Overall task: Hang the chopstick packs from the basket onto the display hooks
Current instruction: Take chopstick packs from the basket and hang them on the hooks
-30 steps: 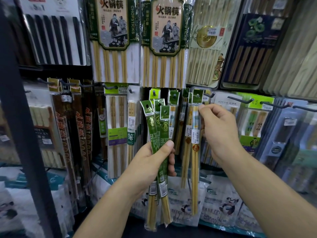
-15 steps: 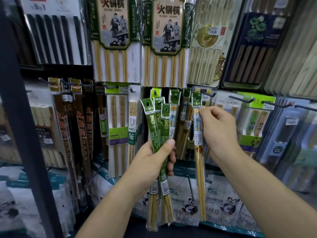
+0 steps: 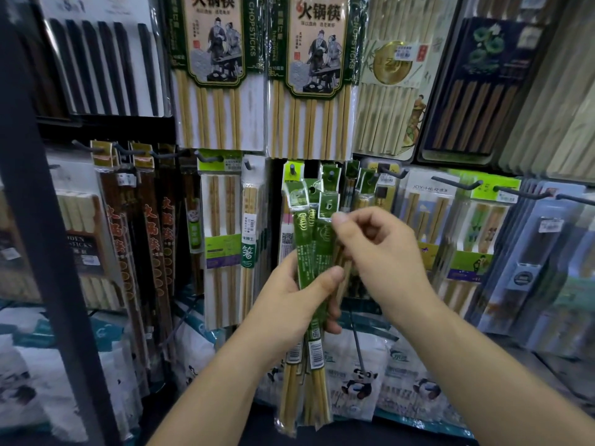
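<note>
My left hand [image 3: 299, 304] grips a bundle of green packs [image 3: 306, 249] round the middle, held upright before the display's lower row. My right hand [image 3: 383, 252] pinches the top of the rightmost pack between thumb and forefinger. Just behind, hung packs [image 3: 331, 183] dangle from pegs. Empty-tipped hooks [image 3: 457, 183] run toward the right edge, and big packs [image 3: 317, 75] fill the top row.

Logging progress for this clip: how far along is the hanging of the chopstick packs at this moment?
Done: green-topped packs already hang on the hooks behind the hands. In hand: the left hand grips three green packs, and the right hand pinches the top of the rightmost pack. Left: all three need hanging; the basket is out of view, so further stock is unknown.
</note>
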Demonstrator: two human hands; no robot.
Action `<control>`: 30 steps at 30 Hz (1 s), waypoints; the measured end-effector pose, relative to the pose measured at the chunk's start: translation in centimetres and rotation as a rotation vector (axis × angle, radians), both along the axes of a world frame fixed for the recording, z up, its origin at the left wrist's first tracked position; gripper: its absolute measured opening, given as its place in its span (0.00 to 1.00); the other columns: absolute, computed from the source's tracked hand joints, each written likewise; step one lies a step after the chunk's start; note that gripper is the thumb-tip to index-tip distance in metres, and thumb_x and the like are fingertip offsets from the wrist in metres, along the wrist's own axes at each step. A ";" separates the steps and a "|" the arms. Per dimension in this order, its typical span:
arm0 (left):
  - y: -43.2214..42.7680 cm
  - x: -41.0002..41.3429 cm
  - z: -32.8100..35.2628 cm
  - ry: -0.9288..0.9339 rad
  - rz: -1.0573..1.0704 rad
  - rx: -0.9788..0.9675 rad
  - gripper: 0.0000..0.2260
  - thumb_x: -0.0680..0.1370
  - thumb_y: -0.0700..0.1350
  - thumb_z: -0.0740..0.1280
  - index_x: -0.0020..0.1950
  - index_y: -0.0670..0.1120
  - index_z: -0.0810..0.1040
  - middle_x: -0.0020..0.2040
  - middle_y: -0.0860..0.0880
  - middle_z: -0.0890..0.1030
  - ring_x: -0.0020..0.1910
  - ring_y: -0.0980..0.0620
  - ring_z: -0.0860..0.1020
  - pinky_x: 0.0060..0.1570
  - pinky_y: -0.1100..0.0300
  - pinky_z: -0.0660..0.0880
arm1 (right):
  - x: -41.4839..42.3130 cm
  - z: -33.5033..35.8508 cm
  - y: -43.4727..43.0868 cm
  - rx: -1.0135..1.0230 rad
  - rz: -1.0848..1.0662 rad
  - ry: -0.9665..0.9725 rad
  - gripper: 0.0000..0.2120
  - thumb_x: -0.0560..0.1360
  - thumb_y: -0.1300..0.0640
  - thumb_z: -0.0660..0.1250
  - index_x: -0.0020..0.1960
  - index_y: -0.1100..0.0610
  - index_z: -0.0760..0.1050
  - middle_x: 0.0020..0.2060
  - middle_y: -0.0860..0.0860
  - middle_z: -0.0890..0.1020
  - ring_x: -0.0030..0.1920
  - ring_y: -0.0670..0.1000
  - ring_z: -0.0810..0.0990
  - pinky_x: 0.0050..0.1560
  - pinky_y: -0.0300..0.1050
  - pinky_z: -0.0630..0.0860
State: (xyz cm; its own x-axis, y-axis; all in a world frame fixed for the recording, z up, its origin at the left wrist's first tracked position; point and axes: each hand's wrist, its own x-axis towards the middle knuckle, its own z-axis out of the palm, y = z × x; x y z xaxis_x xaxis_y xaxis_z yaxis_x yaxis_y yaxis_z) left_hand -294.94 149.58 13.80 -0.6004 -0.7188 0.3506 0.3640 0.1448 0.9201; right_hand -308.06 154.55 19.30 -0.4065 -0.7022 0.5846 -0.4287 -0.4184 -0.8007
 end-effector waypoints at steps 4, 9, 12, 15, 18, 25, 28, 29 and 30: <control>0.2 -0.3 -0.1 0.027 -0.038 0.034 0.08 0.74 0.54 0.75 0.52 0.57 0.82 0.43 0.47 0.85 0.38 0.46 0.84 0.35 0.51 0.83 | 0.7 0.5 0.4 0.092 0.051 0.004 0.11 0.78 0.53 0.73 0.42 0.58 0.78 0.33 0.59 0.79 0.33 0.50 0.77 0.32 0.44 0.77; 0.2 -0.1 -0.1 0.082 -0.038 0.084 0.11 0.78 0.56 0.69 0.56 0.54 0.84 0.51 0.44 0.87 0.48 0.41 0.86 0.45 0.43 0.85 | -0.4 1.1 0.4 0.053 -0.041 -0.043 0.11 0.78 0.48 0.71 0.41 0.53 0.82 0.29 0.45 0.76 0.30 0.42 0.72 0.32 0.38 0.73; -0.3 -0.2 -0.1 0.065 0.094 0.150 0.16 0.77 0.55 0.69 0.53 0.43 0.82 0.46 0.45 0.87 0.48 0.45 0.86 0.47 0.41 0.85 | -1.3 1.9 0.2 0.037 -0.088 -0.094 0.11 0.80 0.47 0.68 0.42 0.49 0.84 0.30 0.46 0.75 0.31 0.44 0.73 0.34 0.40 0.74; -0.6 0.2 0.0 0.061 0.132 0.172 0.16 0.83 0.50 0.67 0.49 0.36 0.79 0.40 0.43 0.84 0.41 0.48 0.85 0.41 0.53 0.84 | -2.2 2.9 -0.4 0.020 -0.129 -0.181 0.12 0.82 0.49 0.67 0.45 0.55 0.81 0.33 0.53 0.70 0.33 0.51 0.68 0.36 0.38 0.72; -0.8 0.6 0.1 -0.018 0.191 0.090 0.17 0.84 0.51 0.65 0.46 0.37 0.77 0.36 0.45 0.81 0.34 0.50 0.81 0.36 0.59 0.80 | -2.9 3.3 -1.0 0.028 -0.171 -0.195 0.16 0.82 0.50 0.66 0.47 0.64 0.77 0.35 0.53 0.68 0.32 0.51 0.65 0.34 0.31 0.72; -0.6 0.7 0.3 -0.039 0.145 0.068 0.16 0.84 0.51 0.63 0.51 0.37 0.73 0.33 0.47 0.77 0.27 0.49 0.75 0.31 0.53 0.79 | -2.9 3.4 -1.3 0.023 -0.185 -0.157 0.20 0.82 0.52 0.65 0.46 0.71 0.72 0.33 0.54 0.64 0.33 0.52 0.62 0.38 0.33 0.70; -0.5 0.6 0.4 -0.030 0.130 0.089 0.17 0.85 0.50 0.62 0.54 0.34 0.72 0.31 0.48 0.75 0.23 0.51 0.71 0.26 0.57 0.74 | -2.8 3.5 -1.4 0.021 -0.195 -0.139 0.20 0.82 0.53 0.65 0.44 0.71 0.69 0.30 0.55 0.60 0.32 0.52 0.59 0.45 0.38 0.67; -0.5 0.7 0.3 -0.017 0.124 0.109 0.16 0.85 0.50 0.62 0.55 0.35 0.73 0.31 0.48 0.74 0.23 0.52 0.70 0.24 0.58 0.72 | -2.9 3.5 -1.4 0.027 -0.200 -0.136 0.20 0.82 0.54 0.64 0.43 0.72 0.69 0.27 0.52 0.60 0.30 0.51 0.59 0.46 0.38 0.66; -0.5 0.6 0.3 -0.002 0.116 0.128 0.15 0.86 0.49 0.61 0.56 0.36 0.75 0.31 0.48 0.74 0.23 0.52 0.69 0.24 0.59 0.71 | -3.0 3.4 -1.5 0.038 -0.211 -0.130 0.20 0.83 0.54 0.64 0.43 0.72 0.69 0.25 0.48 0.59 0.28 0.50 0.58 0.46 0.38 0.67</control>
